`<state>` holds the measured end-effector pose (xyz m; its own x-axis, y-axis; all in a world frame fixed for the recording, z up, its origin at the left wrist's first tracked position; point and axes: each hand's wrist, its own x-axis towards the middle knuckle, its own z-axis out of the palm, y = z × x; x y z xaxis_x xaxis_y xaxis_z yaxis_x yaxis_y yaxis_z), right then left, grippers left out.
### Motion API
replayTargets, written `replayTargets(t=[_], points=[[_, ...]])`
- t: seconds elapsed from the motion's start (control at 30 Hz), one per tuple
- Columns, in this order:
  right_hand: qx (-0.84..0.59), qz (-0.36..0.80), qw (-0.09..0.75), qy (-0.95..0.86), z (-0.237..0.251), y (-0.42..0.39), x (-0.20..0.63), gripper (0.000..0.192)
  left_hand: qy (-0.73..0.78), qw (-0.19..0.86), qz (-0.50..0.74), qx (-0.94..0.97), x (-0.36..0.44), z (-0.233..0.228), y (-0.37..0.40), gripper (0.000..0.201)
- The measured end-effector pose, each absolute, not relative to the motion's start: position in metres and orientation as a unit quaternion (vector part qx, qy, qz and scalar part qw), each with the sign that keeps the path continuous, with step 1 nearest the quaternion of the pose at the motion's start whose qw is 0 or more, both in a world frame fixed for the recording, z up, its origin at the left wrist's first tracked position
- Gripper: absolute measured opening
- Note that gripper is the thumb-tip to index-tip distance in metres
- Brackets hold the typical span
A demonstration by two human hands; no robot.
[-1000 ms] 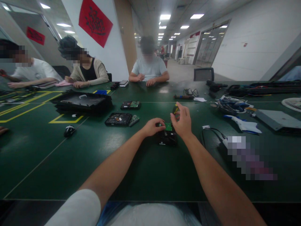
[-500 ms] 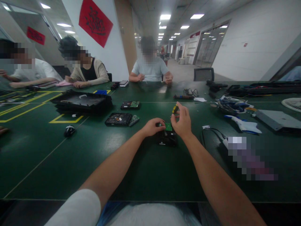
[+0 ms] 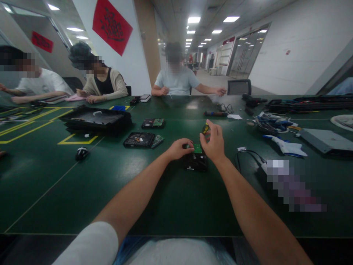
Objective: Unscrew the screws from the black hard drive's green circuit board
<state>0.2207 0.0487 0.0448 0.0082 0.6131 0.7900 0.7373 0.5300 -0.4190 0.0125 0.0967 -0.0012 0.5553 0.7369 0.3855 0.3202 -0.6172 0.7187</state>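
A black hard drive (image 3: 196,162) with a green circuit board (image 3: 197,148) on top lies on the table in front of me. My left hand (image 3: 180,149) grips its left side, thumb by the board and fingers curled over the far edge. In my right hand (image 3: 213,142) is a screwdriver (image 3: 205,128) with a yellow and black handle, held upright between thumb and fingers above the drive's right side. The screwdriver's tip is hidden by my fingers.
Left of my hands lie an opened hard drive (image 3: 138,140), a loose circuit board (image 3: 157,141) and another drive (image 3: 153,123). Further left are a black tray (image 3: 96,119) and a mouse (image 3: 81,153). A grey metal box (image 3: 327,140) sits at right. Co-workers sit across.
The person opposite has stretched one arm out to my right. The screwdriver handle has turned or tilted slightly in my right hand; my left hand stays in place.
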Motion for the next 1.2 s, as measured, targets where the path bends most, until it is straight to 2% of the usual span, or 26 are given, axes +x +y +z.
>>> replayTargets(t=[0.93, 1.2], points=[[-0.483, -0.076, 0.504, -0.712, 0.0397, 0.0537, 0.2229, 0.069, 0.318, 0.299, 0.347, 0.83, 0.0126, -0.0022, 0.0981, 0.017], [-0.497, -0.066, 0.497, -0.708, 0.0455, 0.0476, 0.2219, 0.061, 0.323, 0.298, 0.345, 0.829, 0.0125, -0.0014, 0.0972, 0.018]])
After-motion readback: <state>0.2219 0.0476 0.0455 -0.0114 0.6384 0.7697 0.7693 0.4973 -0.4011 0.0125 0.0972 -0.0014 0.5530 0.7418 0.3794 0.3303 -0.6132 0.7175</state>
